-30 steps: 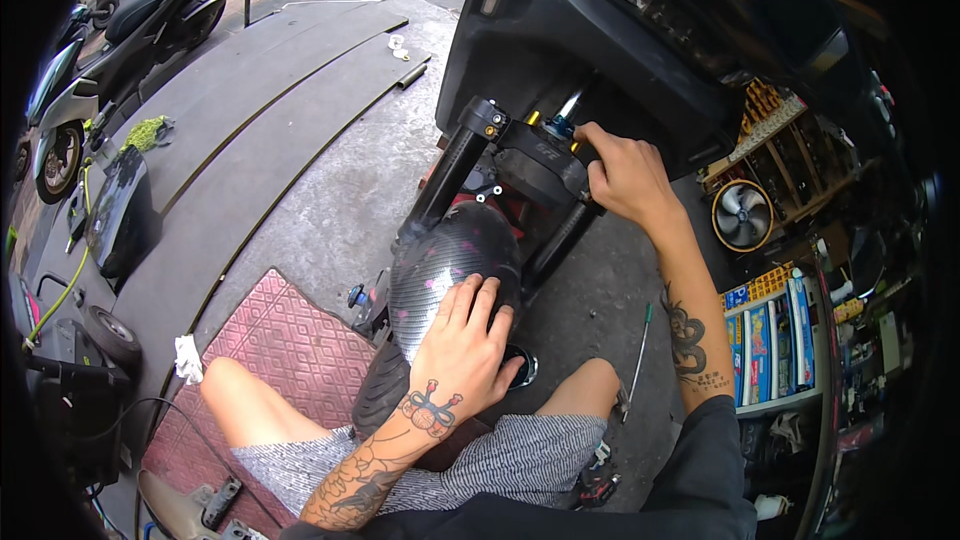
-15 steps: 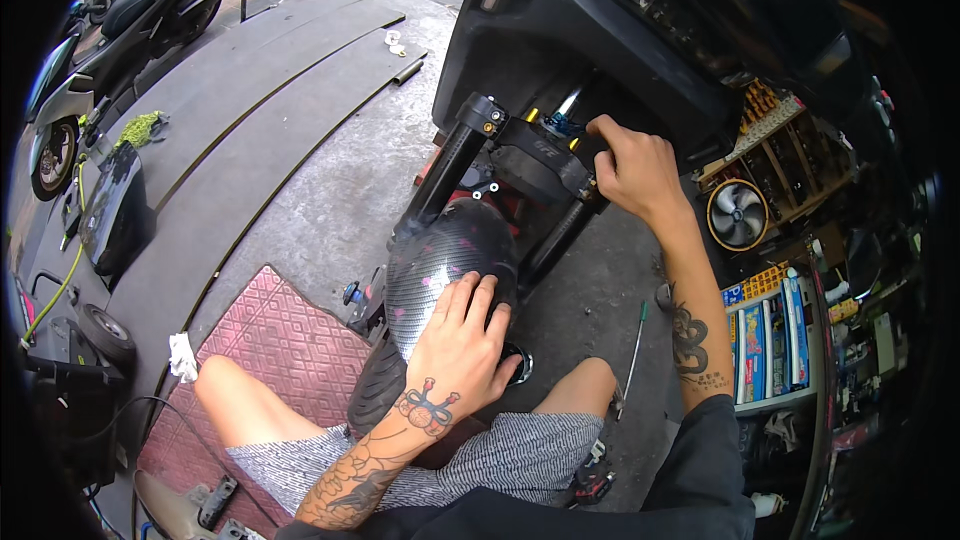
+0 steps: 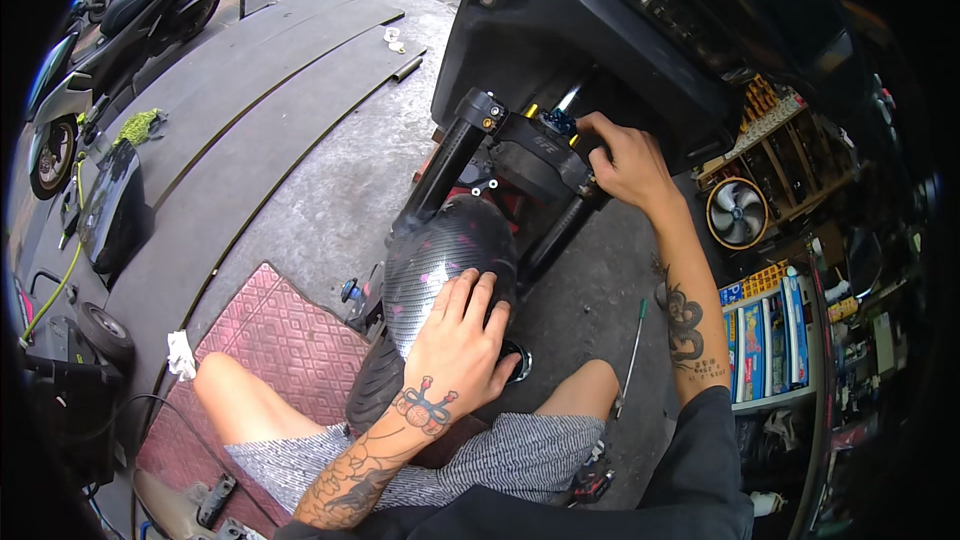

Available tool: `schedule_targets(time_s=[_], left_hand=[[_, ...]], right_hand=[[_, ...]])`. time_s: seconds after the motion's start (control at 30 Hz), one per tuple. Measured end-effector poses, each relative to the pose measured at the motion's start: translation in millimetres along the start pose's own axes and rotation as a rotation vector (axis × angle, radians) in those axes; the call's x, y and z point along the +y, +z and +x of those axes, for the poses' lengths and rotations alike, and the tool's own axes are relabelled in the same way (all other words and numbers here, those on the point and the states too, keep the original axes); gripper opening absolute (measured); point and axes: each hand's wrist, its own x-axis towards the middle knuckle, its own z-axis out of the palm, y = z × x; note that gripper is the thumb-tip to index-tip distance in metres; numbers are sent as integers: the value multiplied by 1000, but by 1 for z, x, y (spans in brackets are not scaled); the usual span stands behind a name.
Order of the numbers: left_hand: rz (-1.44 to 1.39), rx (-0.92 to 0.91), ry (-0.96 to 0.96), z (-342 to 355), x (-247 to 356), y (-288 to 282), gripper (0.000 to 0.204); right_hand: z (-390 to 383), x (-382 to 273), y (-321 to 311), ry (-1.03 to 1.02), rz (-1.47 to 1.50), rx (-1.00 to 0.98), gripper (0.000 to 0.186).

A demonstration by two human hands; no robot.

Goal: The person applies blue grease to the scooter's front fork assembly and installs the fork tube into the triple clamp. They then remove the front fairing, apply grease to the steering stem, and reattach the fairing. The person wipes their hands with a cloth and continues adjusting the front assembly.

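Note:
My left hand (image 3: 461,335) lies spread on the carbon-patterned front fender (image 3: 432,240) above a black tyre (image 3: 368,398). My right hand (image 3: 615,162) is curled at the top of the black fork clamp (image 3: 536,148), index fingertip by a blue metal fitting (image 3: 558,122) on the steering stem; what its fingers grip is unclear. Two dark fork legs (image 3: 449,168) run down from the clamp, beneath the black front body panel (image 3: 515,25) of a scooter.
A pink padded mat (image 3: 260,320) lies left of my knees. A green-handled rod tool (image 3: 632,350) is on the ground at right, beside shelves with boxes (image 3: 795,330) and a fan (image 3: 738,215). Parked scooters (image 3: 140,10) and loose parts (image 3: 110,200) are at left.
My right hand shifts very slightly at the clamp, its fingers moving around the blue fitting. My left hand stays on the fender. The view has shifted slightly.

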Motion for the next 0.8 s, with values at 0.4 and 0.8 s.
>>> schedule_targets(time_s=[0.4, 0.8], left_hand=[[15, -2, -7, 2, 3, -2, 61], [24, -7, -2, 4, 4, -2, 59]], right_hand=[[5, 22, 33, 484, 742, 290, 49], [30, 31, 48, 797, 859, 95, 54]])
